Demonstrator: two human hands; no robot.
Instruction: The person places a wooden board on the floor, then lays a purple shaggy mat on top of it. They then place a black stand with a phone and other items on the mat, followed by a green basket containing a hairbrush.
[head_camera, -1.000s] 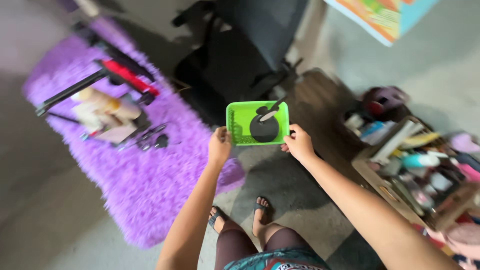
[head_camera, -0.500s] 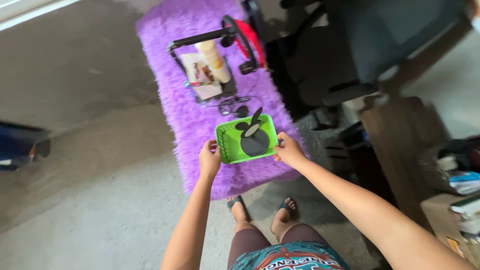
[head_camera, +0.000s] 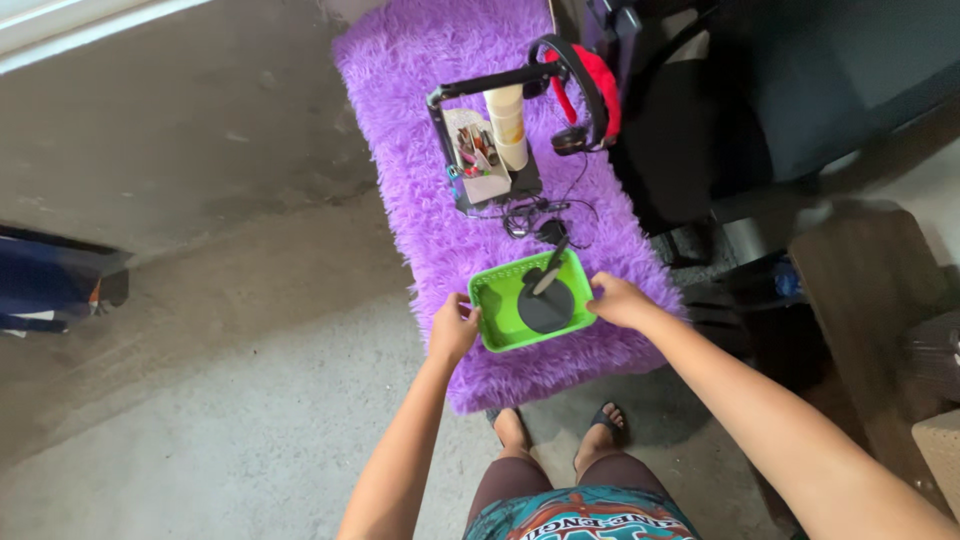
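A small green plastic basket (head_camera: 498, 322) is gripped on both short sides: my left hand (head_camera: 453, 329) has its left rim and my right hand (head_camera: 616, 299) its right rim. Inside lies a round black disc (head_camera: 545, 309) with a thin dark handle (head_camera: 551, 267) sticking out over the far rim. The basket hangs low over the near end of a fluffy purple rug (head_camera: 440, 160).
Farther along the rug stand a black frame stand (head_camera: 478, 92), a cream bottle (head_camera: 508, 125), red-and-black headphones (head_camera: 590, 95) and tangled cables (head_camera: 530, 215). A dark office chair (head_camera: 740, 110) sits at right, a brown wooden surface (head_camera: 880, 300) beside it. Bare concrete floor lies left.
I have turned from the chair and cluttered shelf toward the rug, and the basket has come down closer to the rug's near end. Both hands have kept their grip.
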